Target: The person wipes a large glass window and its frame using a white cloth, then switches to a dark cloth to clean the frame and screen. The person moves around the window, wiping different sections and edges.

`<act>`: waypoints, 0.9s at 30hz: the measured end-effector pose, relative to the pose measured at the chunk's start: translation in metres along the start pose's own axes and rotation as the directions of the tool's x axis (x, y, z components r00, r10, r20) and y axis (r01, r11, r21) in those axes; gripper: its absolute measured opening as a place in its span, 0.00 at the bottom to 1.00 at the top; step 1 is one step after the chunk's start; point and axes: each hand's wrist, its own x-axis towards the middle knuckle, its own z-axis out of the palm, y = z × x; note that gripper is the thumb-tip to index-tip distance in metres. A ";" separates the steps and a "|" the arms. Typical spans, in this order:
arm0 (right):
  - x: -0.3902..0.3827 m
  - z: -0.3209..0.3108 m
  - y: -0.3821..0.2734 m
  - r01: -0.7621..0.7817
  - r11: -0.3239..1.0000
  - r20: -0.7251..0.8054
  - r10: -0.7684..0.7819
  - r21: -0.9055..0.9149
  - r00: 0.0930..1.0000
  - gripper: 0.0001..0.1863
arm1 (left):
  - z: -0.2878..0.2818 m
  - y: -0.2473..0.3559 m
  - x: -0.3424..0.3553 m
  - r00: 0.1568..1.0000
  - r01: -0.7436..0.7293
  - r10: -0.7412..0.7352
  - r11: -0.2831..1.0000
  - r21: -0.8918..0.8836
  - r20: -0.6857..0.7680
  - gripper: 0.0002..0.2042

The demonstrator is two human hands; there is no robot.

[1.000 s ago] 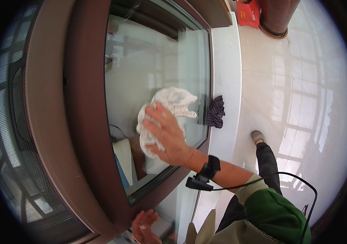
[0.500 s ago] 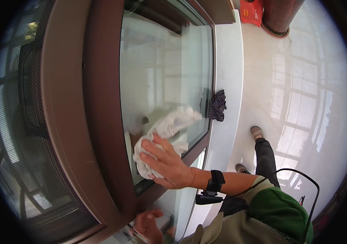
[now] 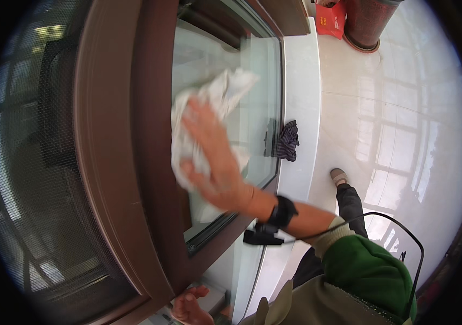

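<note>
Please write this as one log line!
right hand: on white cloth, over window glass | left hand: near brown frame | striped cloth: on white sill

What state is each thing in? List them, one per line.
White fabric cloth: bunched, blurred.
Right hand: fingers spread over that cloth.
Left hand: fingers partly bent.
Dark striped fabric cloth: crumpled.
Black wrist strap: fastened.
Red-brown cylindrical pot: upright.
Brown-framed glass window: open or shut unclear.
</note>
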 end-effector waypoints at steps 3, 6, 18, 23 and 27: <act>-0.105 0.007 -0.033 0.097 0.993 0.218 -0.109 0.064 0.970 0.34 | -0.003 -0.003 0.004 1.000 0.012 -0.012 1.000 0.002 0.010 0.15; -0.158 -0.009 0.018 -0.281 0.954 0.131 0.293 -0.104 0.947 0.34 | -0.005 -0.006 0.007 0.997 -0.022 0.020 1.000 0.016 0.077 0.16; -0.109 -0.014 0.073 -0.703 0.705 -0.340 0.685 0.088 0.644 0.27 | 0.001 0.003 0.004 0.998 0.029 -0.028 0.999 -0.016 0.056 0.16; -0.045 -0.016 0.053 -0.055 0.998 -0.076 0.052 -0.033 0.996 0.34 | -0.010 -0.002 0.001 0.989 0.146 -0.145 0.989 -0.037 0.043 0.16; -0.059 -0.046 0.171 -0.299 0.953 -0.335 0.268 -0.044 0.903 0.33 | -0.021 -0.019 0.003 0.981 0.195 -0.193 0.978 0.076 -0.034 0.18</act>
